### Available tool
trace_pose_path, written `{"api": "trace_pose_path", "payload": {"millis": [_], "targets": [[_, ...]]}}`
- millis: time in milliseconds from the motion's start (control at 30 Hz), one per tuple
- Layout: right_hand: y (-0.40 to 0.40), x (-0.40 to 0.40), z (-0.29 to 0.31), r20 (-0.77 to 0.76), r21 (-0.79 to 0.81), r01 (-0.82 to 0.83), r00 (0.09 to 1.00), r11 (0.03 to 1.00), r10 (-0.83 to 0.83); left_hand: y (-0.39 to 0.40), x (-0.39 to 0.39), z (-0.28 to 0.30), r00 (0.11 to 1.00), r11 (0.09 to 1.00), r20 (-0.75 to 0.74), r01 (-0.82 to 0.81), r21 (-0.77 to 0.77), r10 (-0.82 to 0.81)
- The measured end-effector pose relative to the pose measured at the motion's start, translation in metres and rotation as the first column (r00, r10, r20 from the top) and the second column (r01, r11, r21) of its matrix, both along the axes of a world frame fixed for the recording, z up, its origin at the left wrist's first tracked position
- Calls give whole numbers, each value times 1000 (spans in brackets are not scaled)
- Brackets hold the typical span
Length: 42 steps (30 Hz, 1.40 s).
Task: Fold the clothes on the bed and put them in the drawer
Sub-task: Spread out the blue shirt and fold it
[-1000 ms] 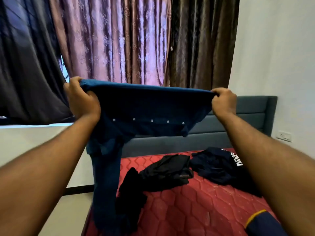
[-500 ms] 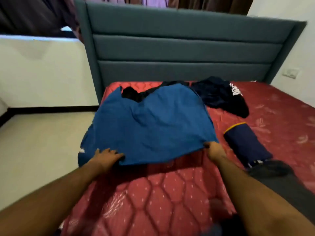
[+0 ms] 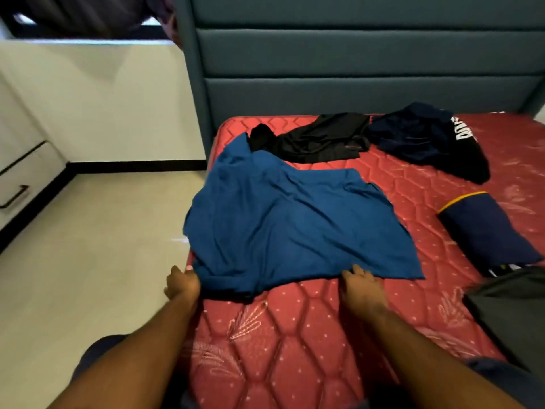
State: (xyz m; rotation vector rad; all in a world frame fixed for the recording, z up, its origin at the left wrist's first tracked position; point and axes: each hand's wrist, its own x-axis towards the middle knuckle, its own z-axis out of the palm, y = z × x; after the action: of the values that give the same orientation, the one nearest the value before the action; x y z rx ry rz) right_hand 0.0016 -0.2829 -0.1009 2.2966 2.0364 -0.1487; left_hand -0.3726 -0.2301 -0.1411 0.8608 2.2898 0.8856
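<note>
— Blue cotton-looking shirt (image 3: 283,228) spread flat near the front left corner of the red quilted mattress (image 3: 309,349), one edge spilling over the left side. Not yet folded, by the look of it.

— And the hands?

— Left hand (image 3: 181,283) at the near left corner of the hem, fingers curled under the cloth, pinching it as far as can be told. Right hand (image 3: 361,286) at the middle of the near hem, fingertips on the fabric's edge; gripping or merely pressing, cannot tell.

— Much done?

— Little, probably. Folded navy garment with a yellow band (image 3: 486,231) lying well to the right, seemingly finished. Crumpled black garment (image 3: 321,140) and dark navy garment with white lettering (image 3: 427,140) heaped near the grey-blue padded headboard (image 3: 354,69), both waiting. Dark grey cloth (image 3: 513,311) at the right edge, state unclear. Nothing in any drawer so far as seen.

— Drawer in sight?

— White drawer front with a dark handle (image 3: 17,190) at far left, closed, across pale floor tiles (image 3: 88,261). Cream wall behind, dark skirting along its base.
</note>
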Motion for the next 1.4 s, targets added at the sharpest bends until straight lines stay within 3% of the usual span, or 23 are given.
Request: {"api": "trace_pose_path", "payload": {"millis": [100, 200, 333, 400, 433, 467, 500, 567, 600, 667, 700, 733, 800, 900, 967, 1033, 1100, 1200, 1267, 1300, 1333, 1367, 1400], "targets": [[-4, -53, -3, -159, -27, -172, 973, 985, 166, -8, -13, -14, 983, 983, 23, 182, 13, -182], [-11, -105, -7, -272, -160, -272, 936, 949, 223, -20, -6, -11, 954, 955, -100, 289, 58, -283], [-7, -155, -16, -436, -115, -284, 875, 952, 208, -35, 10, 33, 971, 878, -89, 240, 414, -223], [-1, -169, -17, -570, -64, -249, 804, 967, 169, -37, 25, 66, 975, 817, 51, 151, 556, -215], [4, -175, -19, -634, -28, -216, 759, 976, 150, -36, 29, 81, 948, 809, 233, 41, 586, -217], [6, -181, -19, -707, 10, -172, 695, 985, 128, -34, 32, 93, 840, 826, 488, -91, 557, -236], [10, -188, -17, -798, 29, -108, 597, 994, 88, -33, 31, 103, 655, 863, 707, -166, 478, -266], [20, -199, -18, -953, 8, 48, 301, 999, -7, -33, 22, 111, 380, 928, 880, -122, 352, -284], [26, -203, -16, -986, -26, 98, 163, 995, -42, -34, 18, 105, 368, 935, 878, -57, 350, -306], [38, -208, -11, -998, -62, 183, 13, 981, -65, -32, 10, 78, 605, 921, 720, 60, 384, -339], [44, -207, -8, -997, -72, 213, 4, 974, -75, -31, 6, 58, 756, 899, 534, 163, 406, -379], [53, -207, -8, -997, -59, 228, 25, 972, -67, -28, 0, 36, 831, 859, 319, 317, 403, -456], [63, -205, -8, -996, 9, 232, 90, 973, -12, -24, 1, 11, 806, 783, 31, 565, 261, -591], [75, -201, -7, -991, 89, 215, 116, 972, 66, -12, 8, 0, 705, 741, -264, 669, -61, -658], [80, -198, 5, -1000, 11, 210, -4, 978, 13, -2, 17, 7, 668, 740, -341, 654, -153, -661], [85, -197, 17, -967, -217, 166, -174, 962, -188, 7, 25, 16, 695, 773, -366, 623, -121, -618], [87, -190, 27, -887, -410, 76, -264, 909, -378, 10, 27, 29, 738, 789, -342, 615, -13, -581], [87, -174, 26, -931, -300, 30, -228, 953, -286, -11, 29, 60, 859, 825, -184, 511, 242, -478], [68, -169, 24, -927, -303, 22, -237, 953, -289, -34, 33, 80, 938, 917, 151, 257, 306, -313], [55, -168, 20, -907, -337, -45, -250, 940, -338, -43, 36, 87, 848, 959, 475, 122, 256, -235], [35, -170, 18, -866, -401, -141, -265, 905, -424, -51, 38, 90, 650, 985, 741, 77, 154, -167], [13, -173, 16, -811, -456, -244, -283, 856, -513, -60, 38, 92, 487, 991, 866, 117, 67, -116], [-7, -178, 18, -753, -485, -323, -319, 813, -576, -63, 35, 88, 446, 984, 888, 171, 42, -116]]}}
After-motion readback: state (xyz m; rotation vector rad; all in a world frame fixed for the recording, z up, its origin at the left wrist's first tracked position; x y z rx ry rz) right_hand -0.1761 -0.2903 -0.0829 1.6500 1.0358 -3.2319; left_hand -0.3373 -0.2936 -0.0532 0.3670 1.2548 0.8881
